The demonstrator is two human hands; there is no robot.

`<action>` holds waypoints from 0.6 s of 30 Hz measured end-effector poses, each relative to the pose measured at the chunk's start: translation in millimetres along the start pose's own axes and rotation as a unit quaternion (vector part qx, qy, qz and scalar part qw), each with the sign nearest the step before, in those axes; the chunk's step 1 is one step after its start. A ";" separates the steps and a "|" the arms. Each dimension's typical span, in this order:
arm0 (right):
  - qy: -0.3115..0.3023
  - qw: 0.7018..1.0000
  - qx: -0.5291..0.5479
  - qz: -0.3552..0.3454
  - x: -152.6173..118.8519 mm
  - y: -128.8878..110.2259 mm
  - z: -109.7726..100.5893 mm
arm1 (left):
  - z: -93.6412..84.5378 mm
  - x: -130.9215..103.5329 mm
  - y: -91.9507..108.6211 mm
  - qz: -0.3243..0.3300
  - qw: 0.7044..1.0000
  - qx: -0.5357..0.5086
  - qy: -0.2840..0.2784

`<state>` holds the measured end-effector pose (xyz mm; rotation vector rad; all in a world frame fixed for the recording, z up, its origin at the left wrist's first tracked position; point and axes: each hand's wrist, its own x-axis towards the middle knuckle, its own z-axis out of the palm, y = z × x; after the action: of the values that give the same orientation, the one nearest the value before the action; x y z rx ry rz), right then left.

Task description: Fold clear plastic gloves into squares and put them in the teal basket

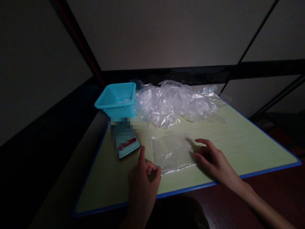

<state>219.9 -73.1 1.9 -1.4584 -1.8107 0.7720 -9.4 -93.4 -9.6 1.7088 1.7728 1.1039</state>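
- We see one clear plastic piece (pixel 173 149) spread nearly flat near the middle of the table (pixel 252 146), between our hands; we judge the smoothing of this piece to be well along, though faint creases show.
- Our left hand (pixel 144 179) is at its near left corner, forefinger extended and apart; the thumb and another finger meet close to the plastic, but we cannot tell whether they pinch it.
- Our right hand (pixel 215 160) is beside its right edge, thumb and forefinger apart, with nothing between them.
- Farther off, a heap of crumpled plastic (pixel 176 101) lies loose, so we judge most of it unsorted.
- At far left, the blue basin (pixel 120 111) holds something pale we cannot identify; a phone (pixel 130 148) lies nearer.
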 end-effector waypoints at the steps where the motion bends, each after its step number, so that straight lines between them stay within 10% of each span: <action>1: 0.006 1.000 0.016 0.007 -0.2 0.3 -1.6 | -0.5 -0.6 0.0 0.000 1.000 -0.002 0.001; 18: -0.011 0.997 -0.080 -0.006 -4.1 8.8 -0.2 | -3.1 -4.2 -4.1 0.004 1.000 -0.018 -0.019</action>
<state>225.7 -75.4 -5.5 -1.5442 -1.9332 0.6526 -13.7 -97.8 -11.8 1.7058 1.7137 1.0940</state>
